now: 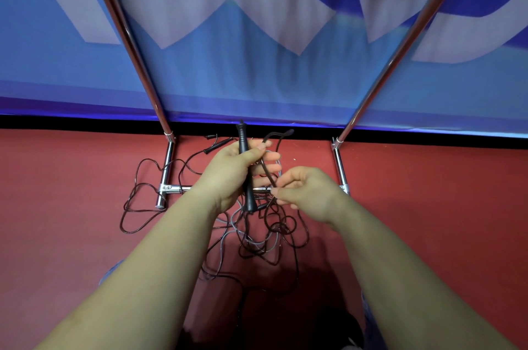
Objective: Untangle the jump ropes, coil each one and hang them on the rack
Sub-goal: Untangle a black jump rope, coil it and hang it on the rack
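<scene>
My left hand [237, 171] grips two black jump rope handles [243, 138] held upright and end to end, one tip pointing up and the other down. My right hand [307, 191] pinches a dark rope strand [267, 171] that loops up past my left fingers to a bend [281, 134]. Below both hands a tangle of dark and grey ropes [265, 238] lies on the red floor. Another black handle [217, 145] lies on the floor near the rack's left foot. The chrome rack [168, 166] stands right in front of me.
Two chrome rack uprights [134, 44] rise left and right before a blue and white banner [257, 21]. A loose rope loop [137, 201] crosses the rack's left base bar. Red floor [428, 206] spreads on both sides. My knees and a dark shoe [337, 326] are at the bottom.
</scene>
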### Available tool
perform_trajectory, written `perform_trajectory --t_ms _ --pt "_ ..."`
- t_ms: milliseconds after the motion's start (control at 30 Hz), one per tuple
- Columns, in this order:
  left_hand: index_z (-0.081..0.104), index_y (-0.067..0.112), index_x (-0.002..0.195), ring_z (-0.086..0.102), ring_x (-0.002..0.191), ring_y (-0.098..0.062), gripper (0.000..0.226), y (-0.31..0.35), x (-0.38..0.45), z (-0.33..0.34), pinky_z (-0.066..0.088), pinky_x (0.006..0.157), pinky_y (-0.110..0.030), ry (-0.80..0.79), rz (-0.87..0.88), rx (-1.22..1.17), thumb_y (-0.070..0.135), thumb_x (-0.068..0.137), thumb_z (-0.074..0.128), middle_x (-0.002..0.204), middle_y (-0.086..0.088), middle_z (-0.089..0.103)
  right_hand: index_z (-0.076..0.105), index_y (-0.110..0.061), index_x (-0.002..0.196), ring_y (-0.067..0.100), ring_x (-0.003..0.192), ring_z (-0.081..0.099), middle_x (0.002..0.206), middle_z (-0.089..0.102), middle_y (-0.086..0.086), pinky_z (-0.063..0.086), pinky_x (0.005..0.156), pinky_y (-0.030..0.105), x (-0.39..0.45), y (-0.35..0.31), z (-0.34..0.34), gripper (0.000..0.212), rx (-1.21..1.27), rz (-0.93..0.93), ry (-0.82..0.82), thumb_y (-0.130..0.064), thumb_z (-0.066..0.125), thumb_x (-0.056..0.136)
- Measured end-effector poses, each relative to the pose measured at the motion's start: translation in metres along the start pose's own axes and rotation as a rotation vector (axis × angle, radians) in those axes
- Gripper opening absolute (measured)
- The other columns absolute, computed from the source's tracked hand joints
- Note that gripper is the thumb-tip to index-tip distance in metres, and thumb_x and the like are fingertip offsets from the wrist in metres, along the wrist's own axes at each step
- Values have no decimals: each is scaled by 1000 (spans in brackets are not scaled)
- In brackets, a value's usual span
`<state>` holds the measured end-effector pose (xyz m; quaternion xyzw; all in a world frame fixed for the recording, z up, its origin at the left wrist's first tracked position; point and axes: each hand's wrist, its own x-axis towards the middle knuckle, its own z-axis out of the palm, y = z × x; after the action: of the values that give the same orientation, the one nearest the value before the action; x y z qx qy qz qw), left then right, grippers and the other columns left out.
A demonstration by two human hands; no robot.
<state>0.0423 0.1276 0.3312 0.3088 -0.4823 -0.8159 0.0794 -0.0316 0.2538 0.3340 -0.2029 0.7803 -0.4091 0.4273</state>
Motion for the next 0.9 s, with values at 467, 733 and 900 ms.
perform_trajectory --t_ms 467,733,900 --pt "61 14 104 68 82 -18 14 -3 1 0 55 82 -35 -4 -35 56 12 97 49 93 -5 71 55 -16 82 9 63 65 75 63 2 52 69 25 4 -3 -3 11 173 -78 168 -11 61 90" --pt "67 9 96 66 72 -11 13 -10 -2 1 52 65 -18 -77 -75 294 5 93 54 85 -6 70 56 -12 83 3 55 66 72 66 2 52 56 16 2 -7 -6 9 304 -120 248 -7 58 91" --pt "65 6 90 64 55 -8 17 -7 -4 1 56 61 -22 -69 -82 339 -3 94 51 76 -9 66 55 -11 84 3 51 64 70 66 3 52 55 15 0 -9 -4 8 341 -125 224 -6 57 91"
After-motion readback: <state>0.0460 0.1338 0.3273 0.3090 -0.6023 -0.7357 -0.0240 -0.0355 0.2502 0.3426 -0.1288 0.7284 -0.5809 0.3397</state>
